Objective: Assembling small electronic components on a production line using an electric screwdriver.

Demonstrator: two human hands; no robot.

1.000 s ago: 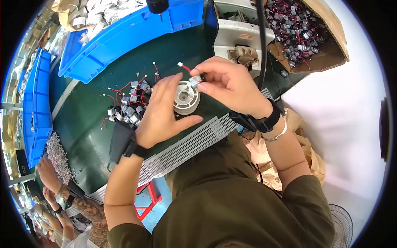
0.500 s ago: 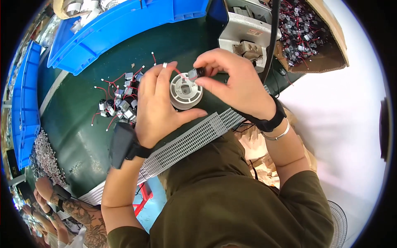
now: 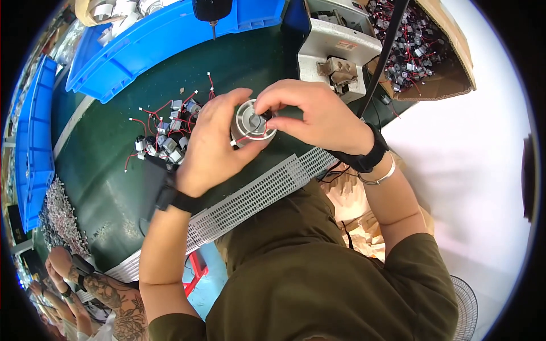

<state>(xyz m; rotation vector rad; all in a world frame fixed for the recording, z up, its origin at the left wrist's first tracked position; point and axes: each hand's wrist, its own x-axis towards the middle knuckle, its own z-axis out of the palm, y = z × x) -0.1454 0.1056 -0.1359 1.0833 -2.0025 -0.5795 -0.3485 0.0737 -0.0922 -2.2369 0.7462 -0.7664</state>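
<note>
A round white plastic housing (image 3: 245, 138) stands on the green work surface. My left hand (image 3: 211, 141) curls round its left side, fingers at the far edge and thumb at the near edge. My right hand (image 3: 321, 116) pinches a small motor (image 3: 266, 115) with a dark end between thumb and forefinger. That motor is at the housing's open top, partly hidden by my fingertips. Its thin wires cross the housing, and a small white connector lies beside my left thumb. Left of my left hand lies a pile of similar small motors (image 3: 169, 143) with red wires.
A powered screwdriver (image 3: 212, 10) hangs at the top, before a blue bin (image 3: 153, 42). At the upper right are a pale metal fixture (image 3: 335, 42) and a cardboard box (image 3: 441, 85) of motors. Small parts (image 3: 65, 219) lie far left, near another person's tattooed arm (image 3: 114, 292).
My right hand has moved slightly left and down, bringing the motor into the housing's top. My left thumb has closed in against the housing. The screwdriver has come into view above.
</note>
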